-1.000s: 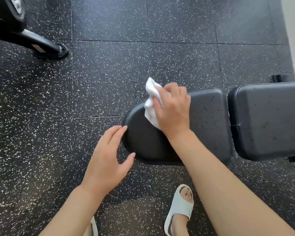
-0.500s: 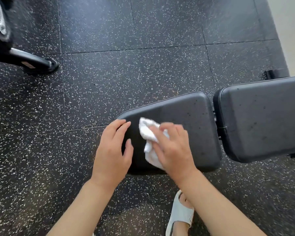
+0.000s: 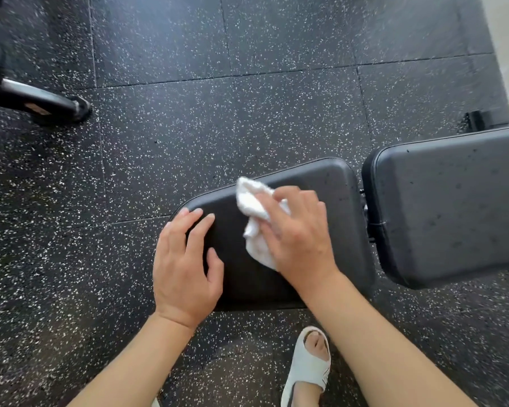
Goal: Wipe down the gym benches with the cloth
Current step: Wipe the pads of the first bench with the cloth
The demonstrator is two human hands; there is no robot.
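Note:
A black padded bench seat (image 3: 329,183) lies in the middle of the view, with the longer back pad (image 3: 453,201) to its right across a narrow gap. My right hand (image 3: 297,233) grips a crumpled white cloth (image 3: 254,221) and presses it onto the seat's middle. The cloth sticks out to the left from under the fingers. My left hand (image 3: 185,265) rests flat on the seat's rounded left end, fingers straight and slightly spread.
Speckled black rubber floor tiles (image 3: 218,127) surround the bench. A black machine foot (image 3: 50,105) lies at the upper left. A bench frame foot (image 3: 479,120) shows behind the back pad. My sandalled foot (image 3: 309,365) stands just in front of the seat.
My right hand swept the cloth from the seat's far edge toward the near side, then back up to the middle. My left hand settled onto the seat's left end.

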